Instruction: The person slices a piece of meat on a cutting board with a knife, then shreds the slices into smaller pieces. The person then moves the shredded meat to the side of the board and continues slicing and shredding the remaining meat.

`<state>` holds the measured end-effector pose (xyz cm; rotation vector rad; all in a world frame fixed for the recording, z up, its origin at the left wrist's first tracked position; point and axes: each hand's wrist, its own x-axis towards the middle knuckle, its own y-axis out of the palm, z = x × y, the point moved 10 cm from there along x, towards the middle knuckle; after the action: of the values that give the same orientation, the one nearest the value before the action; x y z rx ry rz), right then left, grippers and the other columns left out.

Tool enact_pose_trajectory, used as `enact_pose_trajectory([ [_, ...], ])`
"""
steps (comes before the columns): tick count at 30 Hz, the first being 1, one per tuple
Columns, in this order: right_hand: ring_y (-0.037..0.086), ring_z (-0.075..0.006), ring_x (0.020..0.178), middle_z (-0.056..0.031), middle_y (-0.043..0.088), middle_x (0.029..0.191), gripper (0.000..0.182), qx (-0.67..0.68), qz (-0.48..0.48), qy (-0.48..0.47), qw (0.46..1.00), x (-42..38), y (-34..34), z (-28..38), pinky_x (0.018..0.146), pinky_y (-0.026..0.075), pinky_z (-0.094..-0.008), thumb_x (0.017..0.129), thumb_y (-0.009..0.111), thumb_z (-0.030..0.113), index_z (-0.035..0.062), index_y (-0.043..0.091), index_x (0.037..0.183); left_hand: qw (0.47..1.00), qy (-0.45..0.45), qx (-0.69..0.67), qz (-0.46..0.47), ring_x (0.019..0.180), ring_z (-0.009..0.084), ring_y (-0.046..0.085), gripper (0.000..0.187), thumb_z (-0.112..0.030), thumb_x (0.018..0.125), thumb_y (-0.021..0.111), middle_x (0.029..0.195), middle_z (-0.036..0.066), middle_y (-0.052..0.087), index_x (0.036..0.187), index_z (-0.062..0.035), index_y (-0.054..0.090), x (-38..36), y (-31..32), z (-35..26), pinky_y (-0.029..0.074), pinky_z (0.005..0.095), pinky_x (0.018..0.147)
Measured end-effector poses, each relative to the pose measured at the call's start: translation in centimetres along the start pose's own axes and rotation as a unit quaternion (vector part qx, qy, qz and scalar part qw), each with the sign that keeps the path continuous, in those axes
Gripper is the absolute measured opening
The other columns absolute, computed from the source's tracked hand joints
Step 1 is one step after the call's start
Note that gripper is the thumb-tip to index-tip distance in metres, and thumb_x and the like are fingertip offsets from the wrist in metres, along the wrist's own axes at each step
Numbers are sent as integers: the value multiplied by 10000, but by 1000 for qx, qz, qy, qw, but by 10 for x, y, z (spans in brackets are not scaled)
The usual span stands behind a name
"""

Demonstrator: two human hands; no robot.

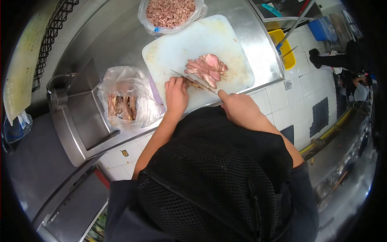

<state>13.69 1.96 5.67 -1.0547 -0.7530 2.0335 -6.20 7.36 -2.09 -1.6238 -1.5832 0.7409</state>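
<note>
Left hand (176, 96) pins meat (194, 85), right hand (241, 108) grips knife (204, 86), bare board (193, 42) toward far edge.

A shiny stainless-steel counter (261, 50) carries everything, with a sink (86, 117) set into its left end. On the metal lies a white cutting board (173, 50), with a purple strip (156, 93) showing along its left side. An open clear bag of diced meat (146, 23) sits by the board's far edge, and another bag, with darker meat pieces (121, 107) inside, rests between board and sink.
</note>
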Motion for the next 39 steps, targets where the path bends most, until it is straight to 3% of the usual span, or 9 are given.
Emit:
enact_pose_trajectory([
  [5,722,-453,812,-225,719,810,186,21,-9,-5,1000,23,22,-5,744,565,-551,961,609,79,2,558,1122,997,16,-58,38,1039,404,575,165,11,933,654,1096,153,646,1079,-35,715,5,4,5,494,488,921],
  [8,693,-488,841,-260,702,842,226,80,-27,-5,996,49,61,-32,754,528,-593,992,642,148,15,531,1137,997,0,-65,43,1035,400,584,162,12,923,667,1077,153,650,1068,-33,725,7,4,3,499,487,920],
  [11,694,-488,879,-272,702,879,248,94,-47,-15,994,63,57,-26,768,523,-598,986,655,156,14,525,1143,997,-3,-63,43,1030,393,588,181,1,915,686,1066,148,655,1080,-44,742,7,6,5,501,472,919],
  [16,710,-447,949,-193,752,966,252,139,-51,-28,989,72,36,-33,823,544,-550,966,697,183,42,597,1149,999,7,-17,49,1026,364,595,205,-6,899,702,1056,118,661,1083,-70,764,9,1,-3,505,459,912],
  [21,708,-457,889,-220,733,899,250,72,-22,-7,997,29,13,-13,794,543,-563,967,687,173,25,587,1143,997,-23,51,51,989,356,610,181,-53,900,721,1021,99,669,1062,-96,787,2,-2,-5,516,458,872],
  [26,698,-473,832,-242,713,846,250,44,25,-6,999,7,1,-13,756,537,-577,968,675,163,3,580,1134,999,-41,-2,22,959,373,617,161,-42,914,706,1012,124,669,1050,-75,784,1,-2,3,519,463,867],
  [32,699,-471,842,-235,715,849,266,82,-25,-24,996,52,53,-25,755,537,-578,965,666,154,-2,580,1164,998,-48,-42,23,978,388,622,162,-21,913,700,1024,145,672,1054,-49,775,-1,3,11,520,473,877],
  [37,717,-451,950,-248,738,982,238,120,-47,-41,991,83,48,-26,837,551,-566,948,642,113,14,629,1165,996,-52,-56,36,998,391,626,173,-7,903,703,1035,153,673,1060,-37,768,3,8,14,519,481,891],
  [39,717,-440,971,-240,737,993,260,148,-26,-31,988,86,41,-33,854,552,-553,955,679,159,22,632,1171,992,-63,-91,56,1011,390,627,140,-3,895,707,1038,155,671,1026,-18,755,5,12,19,514,478,905],
])
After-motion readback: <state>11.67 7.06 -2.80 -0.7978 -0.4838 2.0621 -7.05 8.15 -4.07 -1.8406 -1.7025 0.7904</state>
